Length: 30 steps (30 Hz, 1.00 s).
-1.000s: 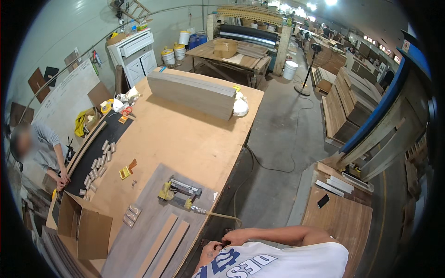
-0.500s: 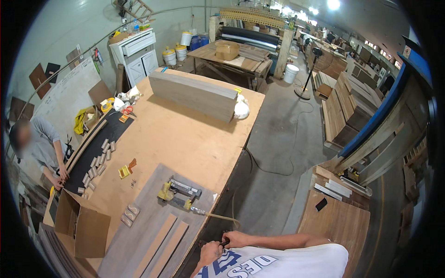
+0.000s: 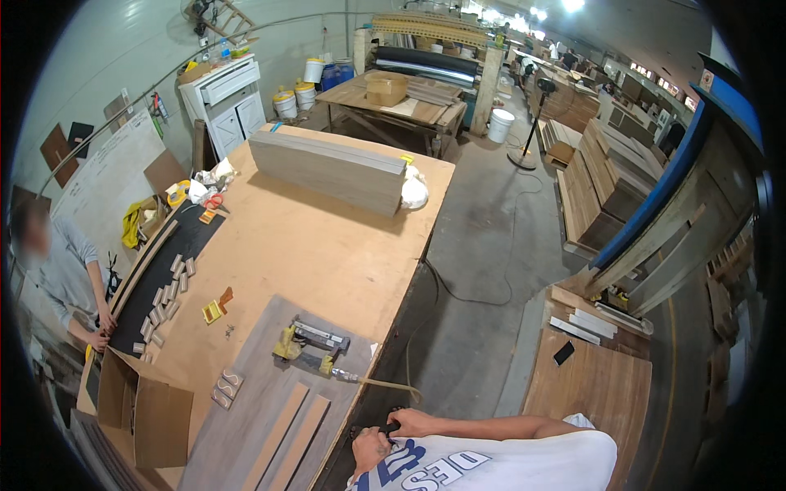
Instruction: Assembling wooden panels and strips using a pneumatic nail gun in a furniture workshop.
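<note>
My left hand [image 3: 370, 448] and my right hand [image 3: 412, 423] are close together at the table's near right edge, in front of my white shirt. Both are closed around something small and black, partly covered by the fingers; its kind is not clear. Nearest to them on the table lies a yellow and grey nail gun [image 3: 313, 347], on its side, with an air hose [image 3: 389, 385] running off the edge. Under it is a grey wood-grain panel [image 3: 260, 372], which also carries two narrow wooden strips [image 3: 300, 442] and small curved wooden pieces [image 3: 227, 388].
On the table [image 3: 344, 254] stand a long grey box-like board [image 3: 327, 174], a yellow box [image 3: 214, 311] and several small blocks [image 3: 168, 299]. An open carton [image 3: 161, 421] is at the near left, beside a co-worker [image 3: 61, 270]. A phone [image 3: 563, 353] lies on boards to the right.
The whole view has shifted slightly, so the table and room sit a little further left. My hands stay together on the black thing, with only slight finger movement.
</note>
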Each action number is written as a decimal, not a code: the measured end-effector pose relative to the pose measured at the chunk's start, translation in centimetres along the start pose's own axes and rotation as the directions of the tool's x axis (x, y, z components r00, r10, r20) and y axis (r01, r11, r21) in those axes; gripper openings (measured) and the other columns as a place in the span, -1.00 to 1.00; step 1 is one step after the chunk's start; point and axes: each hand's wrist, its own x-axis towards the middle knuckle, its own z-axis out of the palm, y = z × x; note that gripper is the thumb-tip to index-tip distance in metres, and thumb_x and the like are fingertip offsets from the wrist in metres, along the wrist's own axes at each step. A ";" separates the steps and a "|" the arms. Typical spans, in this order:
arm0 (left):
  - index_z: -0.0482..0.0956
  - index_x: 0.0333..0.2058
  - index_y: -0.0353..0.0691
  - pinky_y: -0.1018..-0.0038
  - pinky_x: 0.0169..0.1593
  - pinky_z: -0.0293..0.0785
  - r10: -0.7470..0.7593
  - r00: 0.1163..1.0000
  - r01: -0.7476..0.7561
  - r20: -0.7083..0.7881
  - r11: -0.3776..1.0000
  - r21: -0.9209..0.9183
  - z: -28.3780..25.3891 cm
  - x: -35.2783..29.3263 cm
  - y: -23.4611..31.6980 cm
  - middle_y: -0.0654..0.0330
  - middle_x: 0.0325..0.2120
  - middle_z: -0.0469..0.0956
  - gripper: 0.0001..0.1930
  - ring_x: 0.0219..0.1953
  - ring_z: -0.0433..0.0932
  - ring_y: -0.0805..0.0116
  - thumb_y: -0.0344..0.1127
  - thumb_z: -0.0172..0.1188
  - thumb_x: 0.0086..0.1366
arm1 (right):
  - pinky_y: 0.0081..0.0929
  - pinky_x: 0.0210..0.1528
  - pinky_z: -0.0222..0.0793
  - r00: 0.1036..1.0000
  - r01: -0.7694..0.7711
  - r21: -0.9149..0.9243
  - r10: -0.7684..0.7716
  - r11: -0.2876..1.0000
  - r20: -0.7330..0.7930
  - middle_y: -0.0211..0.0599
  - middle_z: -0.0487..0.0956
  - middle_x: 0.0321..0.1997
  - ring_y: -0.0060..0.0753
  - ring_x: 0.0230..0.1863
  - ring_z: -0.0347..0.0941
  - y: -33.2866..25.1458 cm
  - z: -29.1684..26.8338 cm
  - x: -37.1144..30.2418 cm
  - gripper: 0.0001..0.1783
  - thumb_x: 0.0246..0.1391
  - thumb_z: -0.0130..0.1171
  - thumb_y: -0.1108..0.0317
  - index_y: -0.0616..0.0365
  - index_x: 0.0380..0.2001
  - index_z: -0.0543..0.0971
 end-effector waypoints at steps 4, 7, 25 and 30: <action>0.64 -0.31 -0.33 0.09 -0.16 0.56 -0.014 1.000 0.014 -0.006 1.000 0.002 0.1 -0.2 -0.3 -0.14 -0.38 0.61 -0.72 -0.30 0.63 -0.11 -0.24 0.07 0.18 | -0.19 0.06 0.44 0.998 0.063 0.027 -0.063 0.998 0.008 0.18 0.63 -0.07 0.12 -0.01 0.57 0.5 -0.1 -0.2 -0.37 0.02 0.29 -0.04 0.30 -0.02 0.59; 0.65 -0.27 -0.33 0.09 -0.15 0.56 0.045 0.999 -0.046 -0.022 0.998 -0.043 -0.1 -0.4 -0.6 -0.13 -0.37 0.61 -0.71 -0.27 0.63 -0.10 -0.25 0.07 0.19 | -0.24 0.04 0.44 0.990 0.133 0.184 -0.139 0.974 0.018 0.11 0.64 -0.07 0.08 -0.04 0.57 0.8 -0.6 -0.8 -0.32 0.09 0.24 -0.16 0.30 -0.03 0.60; 0.61 -0.40 -0.29 0.04 -0.30 0.55 0.068 0.995 -0.072 -0.072 0.996 -0.056 0.2 -1.4 -0.7 -0.11 -0.49 0.59 -0.75 -0.42 0.60 -0.13 -0.25 0.03 0.19 | -0.15 -0.17 0.47 0.979 0.204 0.043 -0.204 0.978 -0.024 0.09 0.65 -0.24 0.13 -0.23 0.59 -1.2 -2.2 -3.6 -0.35 0.12 0.17 -0.25 0.17 -0.10 0.64; 0.65 -0.31 -0.29 0.08 -0.25 0.57 0.126 0.988 -0.138 -0.090 0.980 -0.142 1.2 -1.0 -2.0 -0.09 -0.45 0.60 -0.77 -0.38 0.61 -0.11 -0.29 0.09 0.18 | -0.15 -0.10 0.47 0.981 0.181 0.099 -0.172 0.979 -0.093 0.14 0.65 -0.25 0.10 -0.19 0.60 -1.2 -1.9 -3.7 -0.38 0.13 0.16 -0.17 0.25 -0.15 0.66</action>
